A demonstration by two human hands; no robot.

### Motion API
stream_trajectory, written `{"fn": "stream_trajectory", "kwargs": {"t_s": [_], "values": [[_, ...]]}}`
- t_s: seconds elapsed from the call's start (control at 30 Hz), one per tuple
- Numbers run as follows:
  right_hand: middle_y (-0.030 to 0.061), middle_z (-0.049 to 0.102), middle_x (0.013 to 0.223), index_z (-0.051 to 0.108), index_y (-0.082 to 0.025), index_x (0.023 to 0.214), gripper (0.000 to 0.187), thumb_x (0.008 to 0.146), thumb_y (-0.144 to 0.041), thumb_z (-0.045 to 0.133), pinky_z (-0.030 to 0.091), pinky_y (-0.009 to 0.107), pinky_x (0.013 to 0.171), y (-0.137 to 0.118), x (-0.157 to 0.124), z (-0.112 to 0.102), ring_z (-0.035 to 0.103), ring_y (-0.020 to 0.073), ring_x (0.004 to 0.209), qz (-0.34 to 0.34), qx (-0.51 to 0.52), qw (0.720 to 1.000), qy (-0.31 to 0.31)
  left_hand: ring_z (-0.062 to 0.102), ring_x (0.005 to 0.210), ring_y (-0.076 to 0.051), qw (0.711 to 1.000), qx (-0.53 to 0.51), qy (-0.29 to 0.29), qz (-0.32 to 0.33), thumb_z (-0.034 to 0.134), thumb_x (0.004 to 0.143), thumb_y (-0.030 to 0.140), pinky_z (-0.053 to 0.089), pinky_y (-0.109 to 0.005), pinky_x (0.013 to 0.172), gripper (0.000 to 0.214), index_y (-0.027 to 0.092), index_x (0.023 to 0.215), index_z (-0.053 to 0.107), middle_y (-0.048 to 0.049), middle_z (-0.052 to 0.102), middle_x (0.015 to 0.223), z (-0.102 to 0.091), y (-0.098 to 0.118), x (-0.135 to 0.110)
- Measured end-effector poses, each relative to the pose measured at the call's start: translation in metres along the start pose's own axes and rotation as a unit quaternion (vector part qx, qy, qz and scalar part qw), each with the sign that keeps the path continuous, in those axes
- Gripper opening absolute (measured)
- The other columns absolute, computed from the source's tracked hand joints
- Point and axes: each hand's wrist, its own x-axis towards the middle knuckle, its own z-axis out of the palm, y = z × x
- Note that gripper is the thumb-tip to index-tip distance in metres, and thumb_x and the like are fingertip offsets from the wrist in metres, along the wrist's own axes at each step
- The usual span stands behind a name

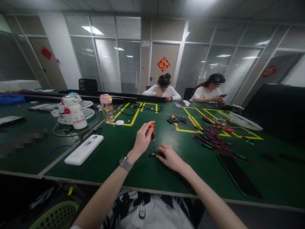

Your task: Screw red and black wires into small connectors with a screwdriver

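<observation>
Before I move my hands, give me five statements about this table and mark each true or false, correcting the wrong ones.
1. The left hand holds an orange-and-black screwdriver. True.
2. The right hand grips a bottle. False: its fingers are at a small green circuit board.
3. A pile of wires lies to the right of the right hand. True.
4. The smartwatch is on the right wrist. False: it is on the left.
5. The pink-lidded bottle lies on its side. False: it stands upright.
</observation>
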Motion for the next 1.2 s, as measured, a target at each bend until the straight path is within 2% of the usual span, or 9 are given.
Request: {"fn": "stream_trajectory", "kwargs": {"t_s": [0.27,0.5,0.7,0.83,0.9,1.07,1.2], "values": [[0.0104,0.061,0.101,0.066,-0.016,0.102,0.018,0.088,-0.016,0.054,0.042,0.033,0.085,-0.015,-0.009,0.006,0.057,0.0219,0.093,0.057,-0.042,0.997,0.019,0.063,0.097,-0.017,1.0,0.011,0.015,0.016,0.042,0.096,0.025,0.052,-0.028,0.082,0.029,0.022,0.122,0.056,-0.0077,0.061,0.113,0.003,0.007,-0.01],[0.0088,0.061,0.098,0.067,-0.017,0.099,0.016,0.087,-0.016,0.056,0.043,0.032,0.083,-0.015,-0.007,0.007,0.057,0.0208,0.09,0.056,-0.027,0.998,0.032,0.065,0.079,-0.012,0.999,-0.03,0.006,0.02,0.041,0.097,0.026,0.055,-0.025,0.072,0.032,0.022,0.126,0.053,-0.0069,0.061,0.107,0.011,0.005,-0.012],[0.0062,0.061,0.086,0.071,-0.016,0.089,0.011,0.08,-0.016,0.064,0.044,0.029,0.075,0.001,0.0,0.007,0.057,0.0179,0.08,0.04,0.053,0.997,0.039,0.064,0.085,-0.014,0.997,0.01,-0.034,0.062,0.047,0.094,0.023,0.053,-0.026,0.076,0.029,0.022,0.12,0.059,-0.0059,0.063,0.103,0.008,0.014,-0.003],[0.0032,0.063,0.075,0.073,-0.016,0.08,0.008,0.072,-0.015,0.071,0.043,0.026,0.067,0.021,0.015,0.007,0.055,0.0149,0.069,0.021,0.121,0.992,0.032,0.062,0.098,-0.017,0.994,0.022,-0.04,0.1,0.046,0.094,0.021,0.05,-0.03,0.087,0.026,0.02,0.111,0.066,-0.0063,0.067,0.107,0.006,0.02,0.009],[0.0021,0.062,0.072,0.073,-0.016,0.076,0.006,0.071,-0.015,0.07,0.042,0.025,0.064,0.03,0.023,0.008,0.053,0.0139,0.066,0.026,0.125,0.991,0.048,0.063,0.1,-0.018,0.992,0.025,-0.049,0.111,0.046,0.094,0.021,0.049,-0.031,0.089,0.025,0.019,0.106,0.068,-0.0064,0.068,0.106,0.006,0.02,0.016],[0.0021,0.062,0.072,0.073,-0.015,0.078,0.008,0.071,-0.015,0.069,0.041,0.025,0.064,0.044,0.034,0.011,0.054,0.0139,0.067,0.028,0.134,0.987,0.079,0.065,0.091,-0.017,0.988,0.037,-0.099,0.109,0.047,0.093,0.02,0.05,-0.029,0.083,0.025,0.02,0.107,0.068,-0.0051,0.07,0.101,0.013,0.015,0.032],[0.003,0.063,0.074,0.074,-0.016,0.081,0.011,0.073,-0.023,0.072,0.041,0.027,0.065,0.046,0.033,0.013,0.054,0.0151,0.069,0.018,0.128,0.988,0.085,0.064,0.096,-0.017,0.984,0.058,-0.118,0.121,0.044,0.095,0.02,0.049,-0.03,0.086,0.029,0.02,0.114,0.064,-0.0061,0.068,0.105,0.014,0.008,0.038]]}}
